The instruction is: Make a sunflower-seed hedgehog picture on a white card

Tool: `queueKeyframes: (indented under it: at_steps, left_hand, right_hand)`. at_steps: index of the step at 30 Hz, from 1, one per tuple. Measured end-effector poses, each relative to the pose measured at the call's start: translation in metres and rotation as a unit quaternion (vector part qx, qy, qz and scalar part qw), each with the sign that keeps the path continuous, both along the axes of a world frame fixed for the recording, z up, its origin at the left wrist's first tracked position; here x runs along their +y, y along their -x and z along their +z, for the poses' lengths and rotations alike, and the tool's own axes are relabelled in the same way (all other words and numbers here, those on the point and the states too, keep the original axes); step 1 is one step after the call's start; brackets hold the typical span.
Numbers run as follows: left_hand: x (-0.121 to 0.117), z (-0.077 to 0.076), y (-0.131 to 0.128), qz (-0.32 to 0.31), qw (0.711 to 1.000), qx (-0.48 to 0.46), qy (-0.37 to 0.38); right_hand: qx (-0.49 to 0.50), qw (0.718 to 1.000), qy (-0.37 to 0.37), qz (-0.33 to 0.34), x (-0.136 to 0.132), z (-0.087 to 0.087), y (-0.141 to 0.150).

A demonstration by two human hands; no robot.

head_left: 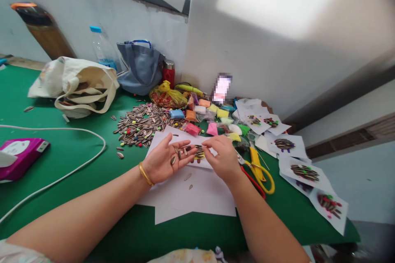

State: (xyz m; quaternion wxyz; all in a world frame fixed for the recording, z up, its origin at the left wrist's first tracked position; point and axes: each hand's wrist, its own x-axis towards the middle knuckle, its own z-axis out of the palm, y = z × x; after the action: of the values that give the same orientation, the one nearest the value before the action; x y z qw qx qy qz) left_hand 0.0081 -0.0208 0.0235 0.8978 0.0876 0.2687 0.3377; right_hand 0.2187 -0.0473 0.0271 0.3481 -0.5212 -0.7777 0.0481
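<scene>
My left hand lies palm up over white paper sheets, fingers spread, with several sunflower seeds resting in the palm. A gold bangle sits on that wrist. My right hand is beside it, fingers pinched together at a small yellow clay piece studded with seeds on the paper. Behind the hands a large heap of striped sunflower seeds with small coloured beads is spread on the green table.
Coloured clay packets lie behind the paper. Yellow scissors and red scissors lie right of my right hand. Finished seed pictures on white cards run along the right edge. A canvas bag, blue bag, water bottle, red flask, white cable and magenta box are left.
</scene>
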Motion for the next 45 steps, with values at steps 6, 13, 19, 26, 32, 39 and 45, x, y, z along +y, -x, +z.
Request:
queueKeyframes:
  at_steps: [6, 13, 19, 26, 32, 39, 45]
  left_hand:
    - [-0.005, -0.003, 0.000, -0.038, 0.998, -0.030, -0.030]
    - [-0.010, 0.000, -0.004, -0.064, 0.995, -0.011, -0.070]
    - [-0.012, -0.001, -0.006, -0.047, 0.995, 0.038, -0.074]
    - [-0.011, -0.009, -0.009, -0.038, 0.965, 0.198, -0.170]
    - [-0.007, -0.008, -0.008, -0.003, 0.960, 0.225, -0.164]
    - [0.000, -0.013, -0.006, 0.053, 0.965, 0.235, -0.103]
    - [0.000, -0.013, -0.006, 0.052, 0.965, 0.233, -0.104]
  right_hand:
    - [-0.031, 0.996, 0.000, 0.080, -0.012, -0.005, 0.024]
    - [-0.055, 0.995, 0.012, 0.084, -0.012, -0.009, 0.032]
    - [0.069, 0.997, 0.009, 0.041, -0.009, -0.010, 0.029]
    - [0.127, 0.989, 0.071, 0.024, -0.008, -0.005, 0.027]
    - [0.101, 0.993, 0.058, -0.020, 0.002, -0.001, 0.001]
    - [-0.053, 0.983, 0.152, -0.090, 0.018, -0.007, -0.039]
    - [-0.116, 0.970, 0.196, -0.085, 0.018, -0.012, -0.031]
